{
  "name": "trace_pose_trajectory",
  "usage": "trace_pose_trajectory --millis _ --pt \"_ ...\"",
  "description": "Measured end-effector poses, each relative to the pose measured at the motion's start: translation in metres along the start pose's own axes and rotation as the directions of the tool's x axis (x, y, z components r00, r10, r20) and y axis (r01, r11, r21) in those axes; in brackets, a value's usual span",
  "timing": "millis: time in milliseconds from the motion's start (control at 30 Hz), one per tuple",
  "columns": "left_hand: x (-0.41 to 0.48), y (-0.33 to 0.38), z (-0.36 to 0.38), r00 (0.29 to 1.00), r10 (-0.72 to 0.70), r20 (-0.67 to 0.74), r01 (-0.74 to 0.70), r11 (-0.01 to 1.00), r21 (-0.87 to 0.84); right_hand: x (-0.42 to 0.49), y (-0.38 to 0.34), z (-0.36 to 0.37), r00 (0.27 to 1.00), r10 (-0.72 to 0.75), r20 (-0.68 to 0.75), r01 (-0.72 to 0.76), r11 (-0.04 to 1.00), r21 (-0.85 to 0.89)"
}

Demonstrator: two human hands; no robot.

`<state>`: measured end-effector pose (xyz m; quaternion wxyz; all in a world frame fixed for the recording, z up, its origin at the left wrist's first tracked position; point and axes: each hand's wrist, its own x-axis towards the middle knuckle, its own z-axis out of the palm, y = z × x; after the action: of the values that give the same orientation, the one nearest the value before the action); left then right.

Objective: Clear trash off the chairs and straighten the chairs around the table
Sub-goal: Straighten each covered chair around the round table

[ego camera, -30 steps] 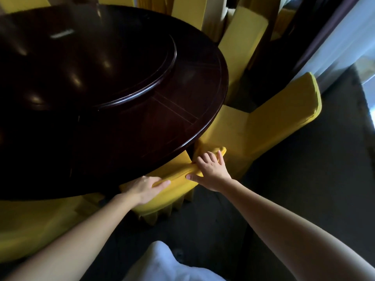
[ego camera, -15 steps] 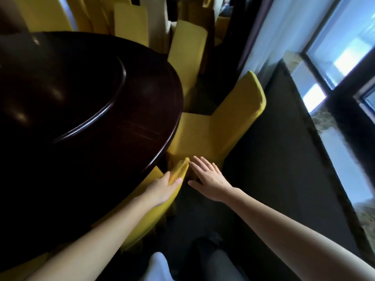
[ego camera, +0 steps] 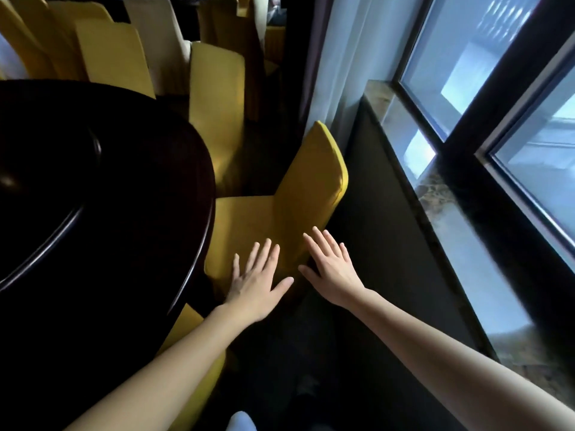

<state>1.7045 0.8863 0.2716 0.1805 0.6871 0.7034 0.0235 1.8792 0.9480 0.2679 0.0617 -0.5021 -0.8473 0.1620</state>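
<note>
A yellow-covered chair (ego camera: 311, 181) stands at the right edge of the dark round table (ego camera: 109, 213), its seat partly under the tabletop and its back turned toward the window. My left hand (ego camera: 256, 281) is stretched out with straight fingers over the near edge of that chair's seat. My right hand (ego camera: 333, 269) reaches with spread fingers at the near side of the backrest. Neither hand holds anything. Another yellow chair (ego camera: 189, 353) sits pushed under the table below my left forearm. No trash shows on the seat.
More yellow chairs (ego camera: 214, 98) and a cream one (ego camera: 155, 42) stand along the table's far side. A window (ego camera: 497, 104) with a stone sill (ego camera: 451, 219) and a white curtain (ego camera: 345, 57) bounds the right. A narrow strip of dark floor (ego camera: 311, 353) runs between chairs and wall.
Both hands let go of the near chair's backrest and moved forward to the chair by the window. My view turned right, toward the window.
</note>
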Motion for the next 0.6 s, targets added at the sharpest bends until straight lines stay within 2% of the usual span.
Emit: trace_pose_trajectory --millis 133,300,467,600 --pt "0.051 0.018 -0.013 1.000 -0.010 0.025 0.010 1.000 0.000 0.036 0.038 -0.019 1.000 0.008 0.029 -0.008 1.000 -0.024" --pt "0.110 0.040 -0.021 0.999 -0.025 0.048 0.026 0.999 -0.027 0.084 0.084 -0.039 0.993 -0.062 0.102 0.069 0.995 -0.068" --pt "0.158 0.058 -0.026 0.995 -0.080 0.065 0.089 0.986 -0.139 0.124 0.125 -0.058 0.984 -0.102 0.148 0.115 0.990 -0.084" --pt "0.187 0.058 -0.036 0.989 -0.134 0.070 0.146 0.962 -0.229 0.156 0.153 -0.074 0.978 -0.078 0.193 0.099 0.989 -0.105"
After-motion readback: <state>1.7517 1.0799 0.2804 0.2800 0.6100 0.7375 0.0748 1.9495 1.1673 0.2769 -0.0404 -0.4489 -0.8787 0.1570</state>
